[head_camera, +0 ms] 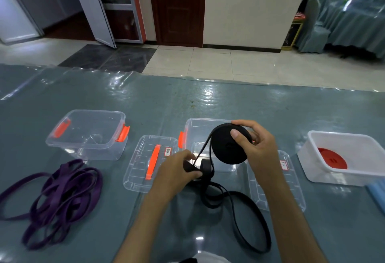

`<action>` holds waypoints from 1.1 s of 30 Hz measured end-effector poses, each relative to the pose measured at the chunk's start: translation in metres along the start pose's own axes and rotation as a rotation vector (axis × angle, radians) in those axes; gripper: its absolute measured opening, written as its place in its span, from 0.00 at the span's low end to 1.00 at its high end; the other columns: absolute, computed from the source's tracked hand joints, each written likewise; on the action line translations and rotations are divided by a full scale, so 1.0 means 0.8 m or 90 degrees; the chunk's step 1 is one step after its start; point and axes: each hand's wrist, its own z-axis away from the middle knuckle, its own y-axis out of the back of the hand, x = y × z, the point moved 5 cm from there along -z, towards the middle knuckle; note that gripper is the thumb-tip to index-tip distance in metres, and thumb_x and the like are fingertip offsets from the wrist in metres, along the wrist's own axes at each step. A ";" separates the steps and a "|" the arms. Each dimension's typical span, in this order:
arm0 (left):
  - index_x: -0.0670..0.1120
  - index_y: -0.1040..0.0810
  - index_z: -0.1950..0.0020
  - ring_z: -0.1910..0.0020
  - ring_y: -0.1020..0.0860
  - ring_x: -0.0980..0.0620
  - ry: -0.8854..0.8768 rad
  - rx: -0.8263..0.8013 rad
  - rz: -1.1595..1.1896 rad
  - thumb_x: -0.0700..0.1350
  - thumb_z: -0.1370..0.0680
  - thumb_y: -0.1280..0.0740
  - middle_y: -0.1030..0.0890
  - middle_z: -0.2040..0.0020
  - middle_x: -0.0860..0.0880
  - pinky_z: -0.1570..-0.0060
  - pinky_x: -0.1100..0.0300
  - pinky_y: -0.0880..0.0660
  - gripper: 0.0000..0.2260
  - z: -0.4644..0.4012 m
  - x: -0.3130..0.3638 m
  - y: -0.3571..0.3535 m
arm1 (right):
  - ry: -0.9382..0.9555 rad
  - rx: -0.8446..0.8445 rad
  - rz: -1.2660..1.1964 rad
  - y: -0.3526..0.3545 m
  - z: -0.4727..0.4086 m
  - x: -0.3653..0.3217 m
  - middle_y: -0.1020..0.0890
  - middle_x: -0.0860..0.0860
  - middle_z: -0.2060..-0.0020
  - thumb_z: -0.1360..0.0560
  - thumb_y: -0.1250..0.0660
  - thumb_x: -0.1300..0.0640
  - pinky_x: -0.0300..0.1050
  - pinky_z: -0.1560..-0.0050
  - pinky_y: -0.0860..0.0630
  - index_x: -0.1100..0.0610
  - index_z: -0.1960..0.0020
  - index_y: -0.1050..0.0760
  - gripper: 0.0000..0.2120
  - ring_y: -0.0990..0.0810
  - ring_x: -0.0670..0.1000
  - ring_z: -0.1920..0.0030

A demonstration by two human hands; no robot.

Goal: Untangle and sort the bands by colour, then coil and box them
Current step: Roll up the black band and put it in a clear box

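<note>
1. Head view: Above the grey desk (pixel 208 100), the right hand (pixel 256 148) grips a coiled black band (pixel 226 150), thumb pressed on its face, over a clear box (pixel 200 125).
2. The left hand (pixel 177 169) pinches the band's loose tail (pixel 239 217), which loops down onto the desk.
3. A tangled purple band (pixel 60 192) lies at left, near another clear box (pixel 87 133); a red coil (pixel 332 160) sits in the white box (pixel 341 175) at right.

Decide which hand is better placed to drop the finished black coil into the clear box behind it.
Right. The right hand already grips the black coil directly over the clear box; the left hand pinches the loose black band lower down.
</note>
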 end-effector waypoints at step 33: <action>0.49 0.20 0.54 0.55 0.15 0.52 -0.121 -0.070 0.185 0.27 0.27 0.24 0.16 0.51 0.53 0.54 0.59 0.17 0.17 0.025 0.042 0.082 | -0.016 0.157 0.210 0.029 0.012 0.040 0.14 0.43 0.52 0.21 0.25 0.58 0.53 0.50 0.15 0.51 0.44 0.18 0.07 0.14 0.46 0.51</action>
